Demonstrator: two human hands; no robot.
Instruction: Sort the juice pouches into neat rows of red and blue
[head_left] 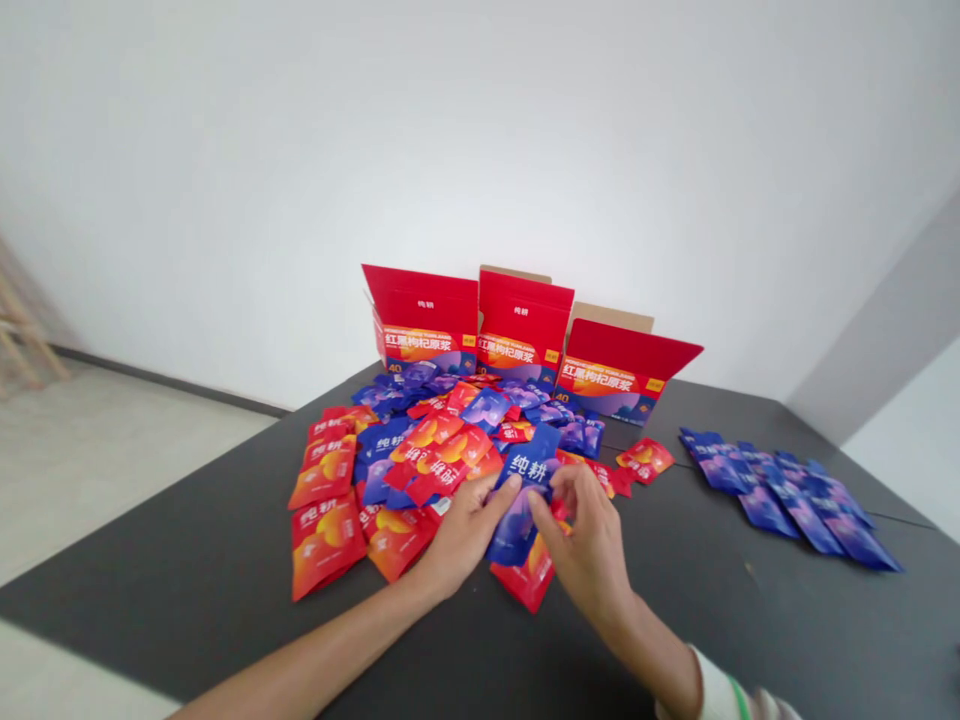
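Red and blue sachets crowd before three open-flapped cartons; more blue sachets lie rightward on the black table, by a white wall. Cartons read "红黑枸杞原浆". The left hand pinches a blue "纯耕" pouch above the heap's near edge; the right hand curls, thumb touching it, grip unclear.

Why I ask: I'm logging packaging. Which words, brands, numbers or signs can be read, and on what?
"红黑枸杞原浆": three red-and-blue rectangular cardboard boxes.
"40": left box and right box.
"纯耕": left and middle boxes' raised flaps; flat blue pouch in left hand and right hand; flat red-orange pouches.
Too small or blurred: boxes' Latin lettering, pouches' fine print.
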